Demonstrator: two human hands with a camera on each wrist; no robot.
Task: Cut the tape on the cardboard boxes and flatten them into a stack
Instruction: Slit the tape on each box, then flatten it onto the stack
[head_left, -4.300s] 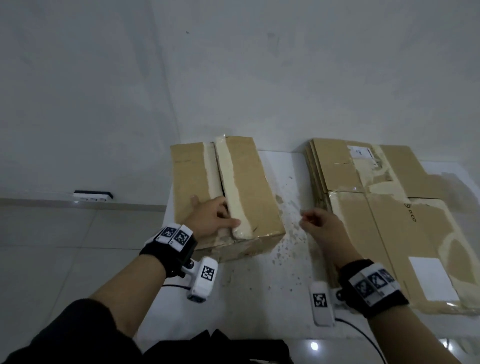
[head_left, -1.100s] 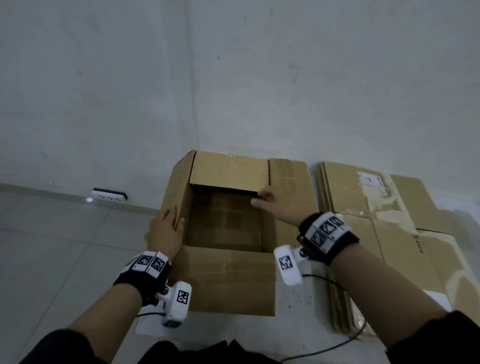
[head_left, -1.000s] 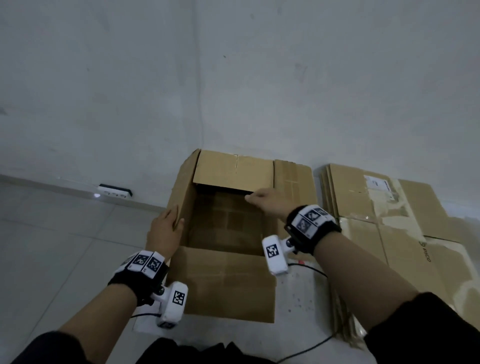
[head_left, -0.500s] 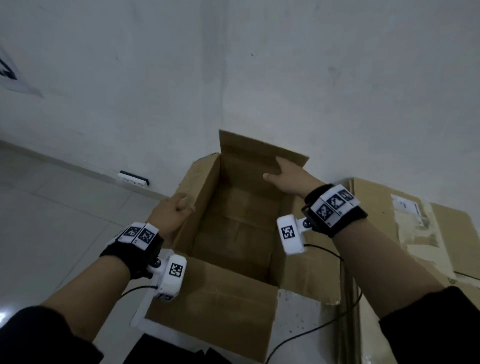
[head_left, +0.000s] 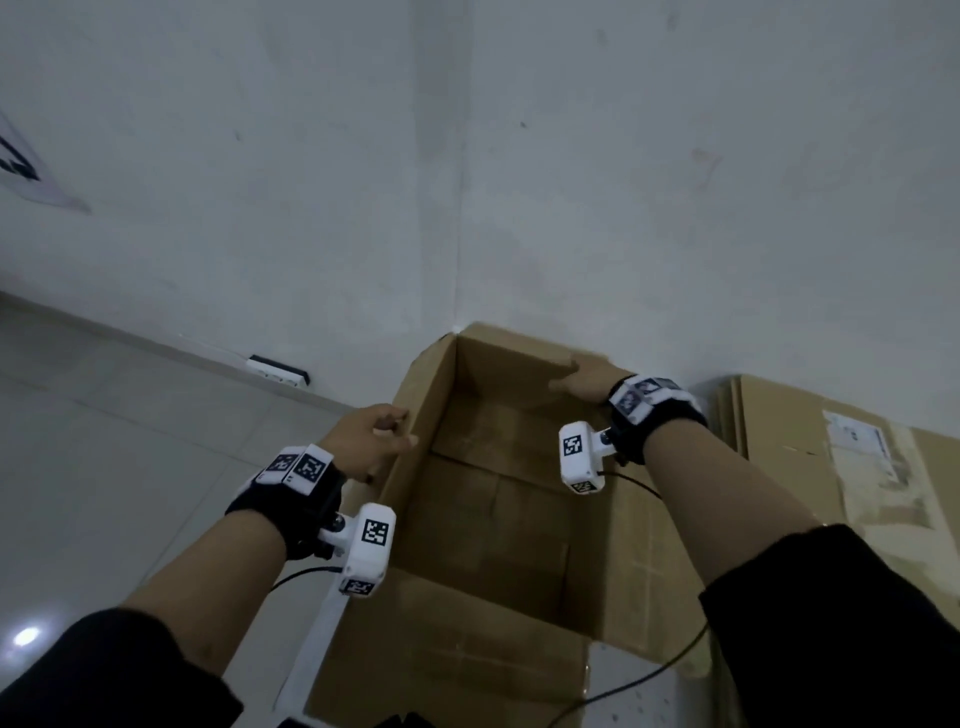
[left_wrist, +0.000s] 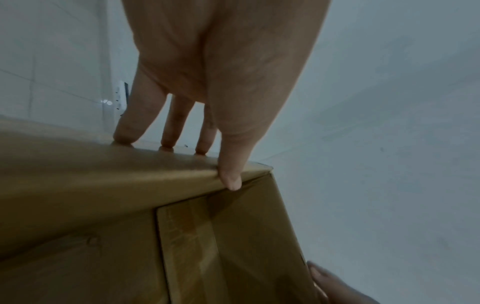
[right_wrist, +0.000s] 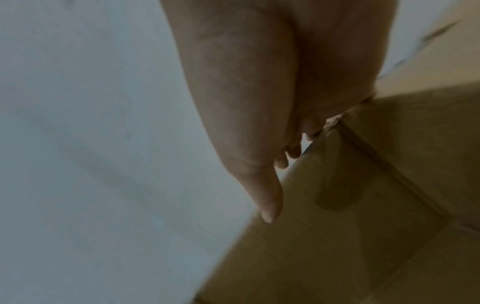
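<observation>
An open brown cardboard box (head_left: 493, 499) stands in front of me with its flaps spread and nothing inside. My left hand (head_left: 371, 441) grips the top edge of the left wall. In the left wrist view its thumb (left_wrist: 231, 170) hooks over the edge of the box (left_wrist: 103, 195) and the fingers lie on the outside. My right hand (head_left: 587, 384) holds the far flap near the back right corner. Its thumb (right_wrist: 267, 201) lies on the inner face of the box (right_wrist: 337, 226), and the fingers are behind the cardboard.
A stack of flattened boxes (head_left: 810, 447) lies to the right, against the wall. The open box sits on a white board (head_left: 311, 639) on the tiled floor. A power strip (head_left: 278, 370) lies at the base of the left wall. A wrist cable (head_left: 623, 686) trails over the near right flap.
The closed box has been opened up. In the last half second my right hand slid right along the far flap to the back corner. My left hand kept its hold on the left wall.
</observation>
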